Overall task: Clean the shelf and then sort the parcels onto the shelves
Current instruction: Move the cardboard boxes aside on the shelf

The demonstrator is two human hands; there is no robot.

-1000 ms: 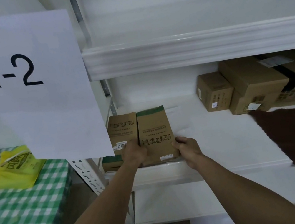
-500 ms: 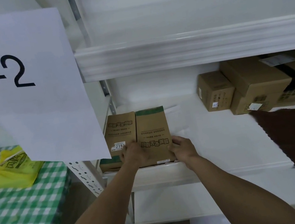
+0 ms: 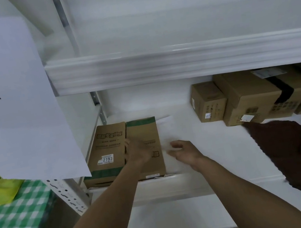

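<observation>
Head view: forward-down, close on shelf, edges seemingly blurred

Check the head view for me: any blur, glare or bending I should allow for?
Head view: motion blur smears the left hand, the right hand and the brown cloth; the 2193 label on the left parcel reads clearly; the wide lens makes the upright lean; light is soft and even, no hard glare.
</observation>
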